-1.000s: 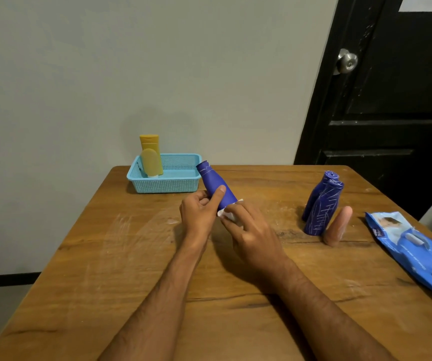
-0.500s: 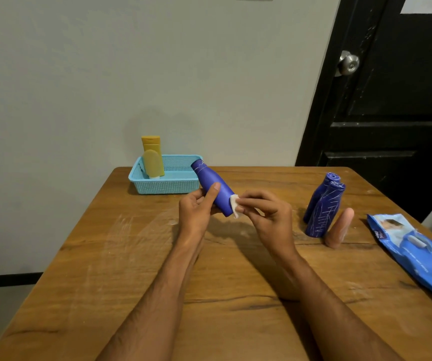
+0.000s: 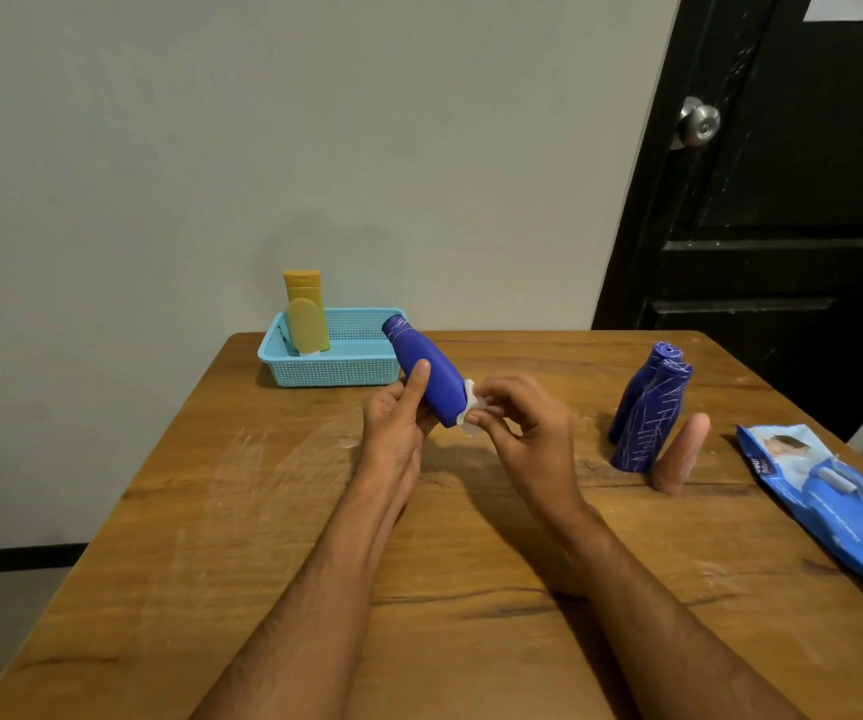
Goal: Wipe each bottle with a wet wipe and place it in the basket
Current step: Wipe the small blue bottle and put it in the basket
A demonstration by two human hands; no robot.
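One yellow bottle (image 3: 306, 317) stands in the far basket (image 3: 361, 367); left hand (image 3: 393, 423) grips a blue bottle (image 3: 426, 374), right hand (image 3: 528, 428) pinching the wipe (image 3: 471, 410) to it; three bottles (image 3: 650, 407) wait right

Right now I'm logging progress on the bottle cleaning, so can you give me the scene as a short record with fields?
in left hand: blue bottle, tilted
in right hand: white wipe, at the bottle's lower end
in basket: two yellow bottles
waiting on table: two blue bottles, one pink bottle
wipe pack: far right on the table
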